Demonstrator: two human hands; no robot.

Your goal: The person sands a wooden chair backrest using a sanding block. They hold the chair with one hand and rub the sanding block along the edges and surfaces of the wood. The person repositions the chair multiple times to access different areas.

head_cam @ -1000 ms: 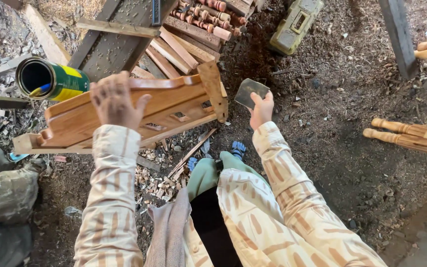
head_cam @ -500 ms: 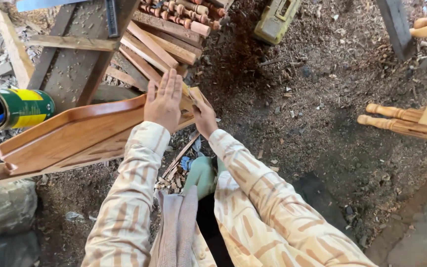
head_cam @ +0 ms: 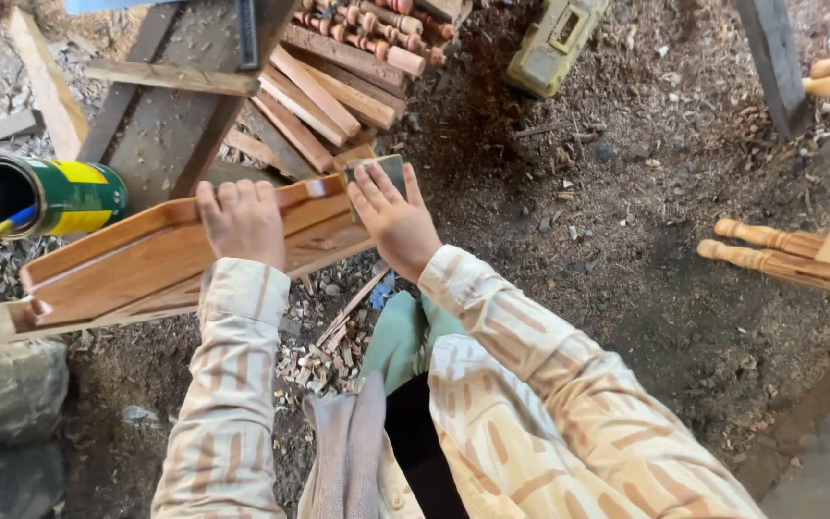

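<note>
At the far left, a green and yellow tin can (head_cam: 45, 197) lies on its side with its open mouth facing the camera and a blue-and-yellow handled tool resting inside it. Just to its right and below it, a varnished wooden frame piece (head_cam: 146, 264) extends diagonally from the lower left toward the upper right above the dirt floor (head_cam: 626, 240). The piece has an orange-brown gloss finish, a raised rail along its upper edge, a flat panel face below that rail, and a paler, unfinished block at its lower left end. The left hand (head_cam: 240, 219) grips the upper rail near the middle of the piece, fingers curled over the edge and closed on the wood. Below the piece, wood chips and offcuts (head_cam: 324, 351) lie scattered on the floor. Behind it, a stack of plain wooden slats (head_cam: 324, 101) and turned spindles (head_cam: 377, 34) rests on dark boards. At the right end of the piece, the right hand (head_cam: 394, 223) presses a small grey sheet of sandpaper (head_cam: 381, 171) flat against the wood, fingers extended and laid over the sheet rather than wrapped around it. Farther right, a yellow-green tool case (head_cam: 554, 43) sits on the floor near the top edge. At the far right, pale turned wooden legs (head_cam: 780, 255) lie well apart from both hands.
</note>
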